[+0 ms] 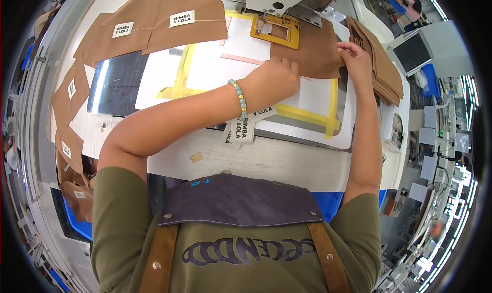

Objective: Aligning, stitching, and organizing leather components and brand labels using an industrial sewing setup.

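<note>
Brown labelled pieces (154, 21) lie far left on table (266, 162). Left hand (274, 77), fingers curled together, presses near edge of brown fabric piece (312, 54) at centre under yellow clamp frame (277, 30). Right hand (356, 59) pinches its right edge. Brown stack (382, 72) far right.

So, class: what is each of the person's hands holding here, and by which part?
Both hands are on the flat brown leather piece under the machine: the left hand presses its lower left edge, the right hand pinches its right edge.
</note>
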`<state>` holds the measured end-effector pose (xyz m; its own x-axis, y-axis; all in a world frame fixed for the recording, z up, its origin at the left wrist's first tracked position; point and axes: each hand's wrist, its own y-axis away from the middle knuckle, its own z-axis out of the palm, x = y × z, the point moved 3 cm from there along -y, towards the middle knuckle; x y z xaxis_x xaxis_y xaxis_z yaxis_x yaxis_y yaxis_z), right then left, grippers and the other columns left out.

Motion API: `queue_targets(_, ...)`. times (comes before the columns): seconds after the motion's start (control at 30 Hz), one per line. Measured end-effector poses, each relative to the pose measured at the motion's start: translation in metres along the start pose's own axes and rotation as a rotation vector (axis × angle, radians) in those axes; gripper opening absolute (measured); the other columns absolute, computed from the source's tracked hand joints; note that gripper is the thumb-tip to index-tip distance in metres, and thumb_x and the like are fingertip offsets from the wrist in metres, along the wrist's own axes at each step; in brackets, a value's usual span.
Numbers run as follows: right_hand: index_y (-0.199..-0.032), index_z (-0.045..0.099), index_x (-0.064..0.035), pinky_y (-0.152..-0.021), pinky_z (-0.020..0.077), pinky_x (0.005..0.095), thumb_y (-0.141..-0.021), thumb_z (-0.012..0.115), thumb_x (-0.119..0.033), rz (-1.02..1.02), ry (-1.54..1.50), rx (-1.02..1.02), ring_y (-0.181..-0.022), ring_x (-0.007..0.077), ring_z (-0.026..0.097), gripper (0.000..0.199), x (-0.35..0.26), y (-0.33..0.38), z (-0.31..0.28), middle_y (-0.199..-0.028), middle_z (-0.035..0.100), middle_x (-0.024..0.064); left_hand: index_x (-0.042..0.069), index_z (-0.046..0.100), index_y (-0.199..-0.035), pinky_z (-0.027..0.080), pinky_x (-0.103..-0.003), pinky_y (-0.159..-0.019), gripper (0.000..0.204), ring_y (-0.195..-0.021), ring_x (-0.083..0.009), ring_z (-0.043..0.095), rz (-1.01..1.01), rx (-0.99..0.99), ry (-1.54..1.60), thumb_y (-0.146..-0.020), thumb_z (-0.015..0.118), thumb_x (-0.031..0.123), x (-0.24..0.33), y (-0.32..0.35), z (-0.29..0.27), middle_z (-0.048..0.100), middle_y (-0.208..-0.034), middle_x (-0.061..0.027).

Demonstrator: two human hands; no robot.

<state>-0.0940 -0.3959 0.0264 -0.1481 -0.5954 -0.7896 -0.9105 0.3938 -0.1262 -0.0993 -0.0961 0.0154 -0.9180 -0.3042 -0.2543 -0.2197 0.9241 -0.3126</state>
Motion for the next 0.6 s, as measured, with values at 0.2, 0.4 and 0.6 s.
queue_targets(0.2,-0.113,0.081,-0.0023,-0.073,0.05,0.0242,-0.094,0.077,-0.007,0.03,-0.097,-0.041,-0.079,0.007,0.066,0.02,0.012,0.003,0.003,-0.086,0.076,0.0005,0.006,0.069,-0.092,0.059,-0.031,-0.08,0.011,-0.093,-0.0225,0.069,0.03,0.107,0.031,-0.081,0.071,0.009,-0.019,0.007,-0.008,0.066,-0.097,-0.0068)
queue_targets(0.4,-0.114,0.082,-0.0039,-0.071,0.0503,0.0228,-0.094,0.076,-0.007,-0.054,-0.067,-0.12,-0.078,0.0065,0.066,0.021,-0.009,0.005,0.035,-0.088,0.078,0.0009,0.006,0.067,-0.091,0.058,-0.033,-0.08,0.01,-0.092,-0.0225,0.068,-0.043,0.301,0.186,-0.082,0.07,0.007,-0.041,0.043,-0.025,0.065,-0.101,-0.0066)
queue_targets(0.6,-0.113,0.083,-0.0093,-0.065,0.0511,0.0273,-0.093,0.076,-0.011,-0.082,0.02,-0.149,-0.073,0.0082,0.065,0.021,-0.025,-0.005,0.056,-0.088,0.079,0.0021,0.007,0.067,-0.091,0.056,-0.034,-0.081,0.011,-0.09,-0.0211,0.066,-0.113,0.169,-0.018,-0.081,0.07,0.007,-0.049,0.065,-0.022,0.065,-0.098,-0.0053)
